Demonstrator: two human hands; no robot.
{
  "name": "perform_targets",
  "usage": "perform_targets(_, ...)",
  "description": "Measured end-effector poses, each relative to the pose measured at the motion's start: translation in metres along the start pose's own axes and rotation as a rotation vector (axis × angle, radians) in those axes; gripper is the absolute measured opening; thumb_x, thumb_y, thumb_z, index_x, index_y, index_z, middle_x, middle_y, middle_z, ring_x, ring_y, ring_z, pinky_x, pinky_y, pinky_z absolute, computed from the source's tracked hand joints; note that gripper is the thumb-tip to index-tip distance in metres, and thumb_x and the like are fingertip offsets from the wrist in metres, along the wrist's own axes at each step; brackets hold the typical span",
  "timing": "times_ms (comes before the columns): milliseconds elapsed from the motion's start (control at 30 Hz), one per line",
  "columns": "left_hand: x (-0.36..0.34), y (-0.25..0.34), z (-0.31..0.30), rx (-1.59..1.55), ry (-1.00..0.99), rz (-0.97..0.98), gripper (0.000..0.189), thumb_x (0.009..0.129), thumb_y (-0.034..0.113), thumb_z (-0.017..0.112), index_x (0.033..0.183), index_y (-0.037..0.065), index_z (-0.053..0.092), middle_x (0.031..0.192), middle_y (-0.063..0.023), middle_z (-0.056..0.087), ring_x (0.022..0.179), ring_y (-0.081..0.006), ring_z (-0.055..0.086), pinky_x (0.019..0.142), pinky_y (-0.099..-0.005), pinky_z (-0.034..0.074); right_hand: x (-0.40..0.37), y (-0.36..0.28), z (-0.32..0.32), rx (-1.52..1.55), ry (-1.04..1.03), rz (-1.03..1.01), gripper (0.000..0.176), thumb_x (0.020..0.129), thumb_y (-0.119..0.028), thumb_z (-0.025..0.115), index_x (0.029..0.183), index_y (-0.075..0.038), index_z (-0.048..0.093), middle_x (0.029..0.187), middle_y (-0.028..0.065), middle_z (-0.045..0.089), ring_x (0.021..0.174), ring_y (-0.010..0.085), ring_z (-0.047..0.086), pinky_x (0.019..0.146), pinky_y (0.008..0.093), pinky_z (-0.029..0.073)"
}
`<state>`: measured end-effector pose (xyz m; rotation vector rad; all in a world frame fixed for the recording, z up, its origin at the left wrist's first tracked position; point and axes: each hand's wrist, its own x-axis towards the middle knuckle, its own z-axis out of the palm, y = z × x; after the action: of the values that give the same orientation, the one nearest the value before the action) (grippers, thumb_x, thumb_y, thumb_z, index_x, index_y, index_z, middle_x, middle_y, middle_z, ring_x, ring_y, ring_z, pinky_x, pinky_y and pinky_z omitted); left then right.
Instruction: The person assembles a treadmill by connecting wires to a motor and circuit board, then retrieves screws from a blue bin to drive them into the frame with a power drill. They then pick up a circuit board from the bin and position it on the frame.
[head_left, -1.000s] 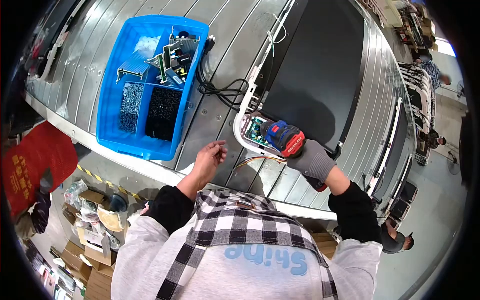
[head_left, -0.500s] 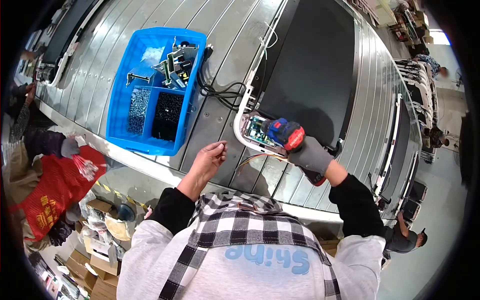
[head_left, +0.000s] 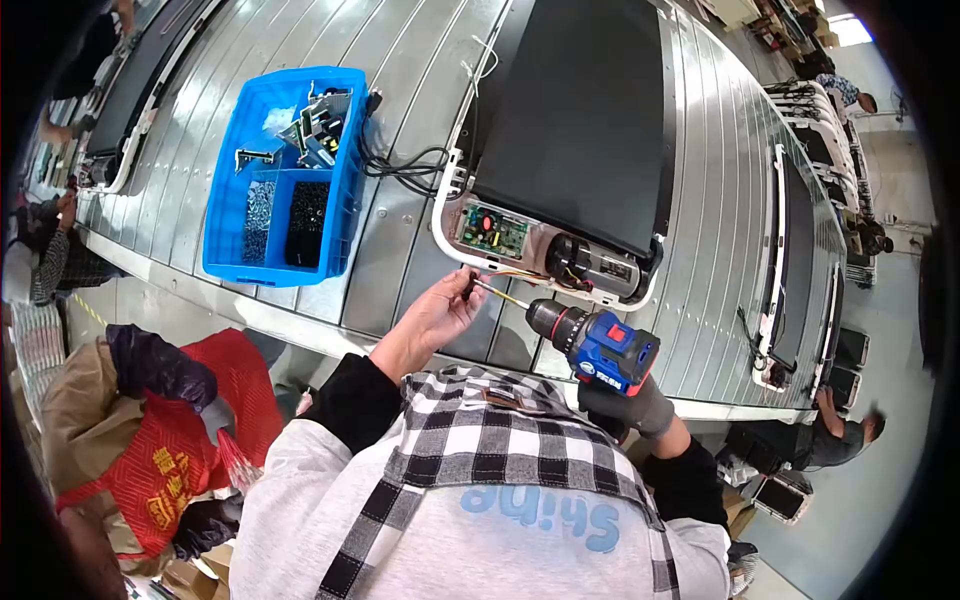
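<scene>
1. Metal table with long slats, running across the view beyond the worker's body.
2. Machine with a black belt, lying on it from 12 to 1 o'clock, its rounded white corner nearest the worker.
3. Blue bin at 10 o'clock, holding boards and two compartments of screws.
4. Drill at 4 o'clock, pointing toward 10; the gloved right hand grips it, fingers mostly hidden beneath its body.
5. Bare left hand near the centre, toward 8 o'clock, fingers pinching at the bit's tip.
6. Circuit board at 12 o'clock, exposed in the machine's corner; a dropped screw could lodge there and short it.
7. Loose wires just above the bit; if it spun now, it might snag them or nip the fingertips.
8. Small dark screw, seemingly, at that tip; a loose pinch could let it fall.
</scene>
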<state>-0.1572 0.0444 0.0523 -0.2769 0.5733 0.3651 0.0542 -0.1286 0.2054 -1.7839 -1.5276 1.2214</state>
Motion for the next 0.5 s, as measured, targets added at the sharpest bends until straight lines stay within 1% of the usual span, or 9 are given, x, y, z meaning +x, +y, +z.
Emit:
perform_targets(33,-0.002,-0.004,0.004,-0.005,-0.004,0.001,0.019,0.093,0.016,0.050,0.099,-0.002,0.053,0.091,-0.0085,0.058,0.075,-0.0132,0.056,0.064,-0.0207,0.053,-0.006,0.002,0.001,0.067,0.031,0.052,0.037,0.060,-0.008,0.067,0.096,-0.008,0.060,0.089,0.0109,0.058,0.077,0.0290,0.055,0.067,0.0341,0.046)
perform_targets(100,-0.006,-0.011,0.011,-0.020,-0.011,0.000,0.019,0.093,0.016,0.050,0.097,-0.002,0.053,0.091,-0.0086,0.059,0.075,-0.0134,0.057,0.064,-0.0209,0.054,-0.014,0.005,0.000,0.064,0.015,0.054,0.040,0.061,-0.011,0.069,0.099,-0.007,0.058,0.090,0.0107,0.057,0.078,0.0282,0.055,0.068,0.0343,0.046)
perform_targets(167,-0.007,-0.014,0.011,0.083,-0.030,0.028,0.018,0.093,0.016,0.049,0.096,-0.002,0.053,0.089,-0.0077,0.059,0.075,-0.0134,0.057,0.066,-0.0214,0.054,-0.021,0.006,0.001,0.047,0.062,-0.002,0.041,0.061,-0.013,0.070,0.100,-0.007,0.058,0.090,0.0101,0.058,0.080,0.0279,0.056,0.069,0.0341,0.046)
perform_targets(200,-0.008,-0.015,0.011,0.131,-0.039,0.043,0.018,0.093,0.016,0.049,0.095,-0.002,0.054,0.088,-0.0073,0.059,0.075,-0.0134,0.057,0.066,-0.0216,0.054,-0.025,0.011,0.002,-0.049,0.065,-0.032,0.043,0.063,-0.010,0.069,0.104,-0.007,0.057,0.092,0.0092,0.058,0.082,0.0261,0.057,0.072,0.0341,0.047)
perform_targets(300,-0.009,-0.020,0.017,0.237,0.016,0.086,0.018,0.093,0.018,0.051,0.092,0.000,0.054,0.084,-0.0059,0.058,0.073,-0.0126,0.056,0.067,-0.0221,0.052,-0.027,0.022,0.000,-0.186,0.027,-0.111,0.038,0.064,-0.013,0.067,0.101,-0.009,0.058,0.091,0.0090,0.059,0.082,0.0261,0.058,0.071,0.0344,0.048)
perform_targets(400,-0.002,-0.017,0.008,0.320,-0.135,0.046,0.018,0.092,0.020,0.053,0.091,0.002,0.055,0.081,-0.0051,0.057,0.071,-0.0125,0.055,0.066,-0.0231,0.049,-0.022,0.027,-0.004,-0.296,-0.045,-0.163,0.034,0.065,-0.016,0.066,0.098,-0.011,0.059,0.090,0.0088,0.060,0.081,0.0262,0.059,0.070,0.0347,0.050)
perform_targets(500,0.003,-0.017,0.006,0.375,-0.110,0.017,0.019,0.092,0.022,0.054,0.090,0.003,0.055,0.079,-0.0046,0.057,0.070,-0.0124,0.054,0.064,-0.0237,0.047,-0.017,0.037,-0.005,-0.448,-0.111,-0.179,0.030,0.067,-0.019,0.064,0.095,-0.012,0.060,0.089,0.0086,0.061,0.081,0.0262,0.060,0.068,0.0350,0.051)
